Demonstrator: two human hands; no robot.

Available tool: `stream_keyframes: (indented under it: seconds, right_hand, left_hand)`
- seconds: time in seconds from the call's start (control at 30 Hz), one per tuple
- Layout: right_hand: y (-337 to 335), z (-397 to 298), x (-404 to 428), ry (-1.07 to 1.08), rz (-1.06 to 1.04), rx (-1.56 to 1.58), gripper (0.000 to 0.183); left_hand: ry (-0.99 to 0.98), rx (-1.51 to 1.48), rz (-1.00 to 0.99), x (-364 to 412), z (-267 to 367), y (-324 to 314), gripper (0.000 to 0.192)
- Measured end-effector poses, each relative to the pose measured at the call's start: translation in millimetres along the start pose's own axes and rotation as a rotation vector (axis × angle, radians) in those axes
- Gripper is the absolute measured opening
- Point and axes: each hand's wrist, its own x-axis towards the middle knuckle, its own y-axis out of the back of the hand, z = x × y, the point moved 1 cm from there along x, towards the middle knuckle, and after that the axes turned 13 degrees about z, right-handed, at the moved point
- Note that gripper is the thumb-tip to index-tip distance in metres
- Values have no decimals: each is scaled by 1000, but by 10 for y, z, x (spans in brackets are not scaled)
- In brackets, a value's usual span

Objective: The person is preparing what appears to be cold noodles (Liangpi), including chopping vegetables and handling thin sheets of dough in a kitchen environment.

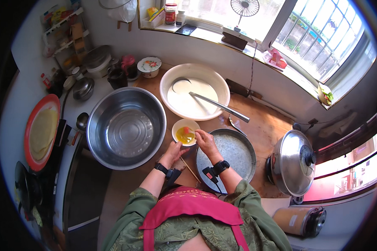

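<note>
A small white bowl (175, 126) with yellow oil in it stands before me on the wooden table. My left hand (172, 152) is at its near left side, thumb against the rim and fingers along the lower edge. In my right hand (207, 145) is the thin handle of a brush; its orange-red head (186, 129) dips into the oil. A round, shallow metal pan (230, 153) lies beneath my right wrist, its inside pale and shiny. Beyond the small bowl, a large cream basin (194, 116) holds white batter (185, 99) and a metal ladle (220, 106).
A big stainless steel basin (130, 135) sits left of the bowl. Far left is a red-rimmed tray (28, 135) with flat pancakes (44, 135). A lidded electric pan (297, 163) stands right. A spoon (237, 126) and a wooden stick (191, 170) lie on the table (267, 117).
</note>
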Motion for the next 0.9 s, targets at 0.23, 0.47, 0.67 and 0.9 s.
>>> stream_keyframes:
  seconds: [0.23,0.47,0.67,0.9]
  right_hand:
    - [-73,41,-177,-22,90,-20,18]
    - [-120,53,-273,-253,94,43,22]
    - [-83,56,-301,-292,84,129,23]
    - [256,-65,-340,-524,116,458,26]
  left_hand:
    - [42,6,-30,-35,62,-43,33]
    - [35,29,-78,7,68,-33,35]
    - [1,52,-68,118,-22,71,33]
    - [-65,59,-4,-206,101,-204,31]
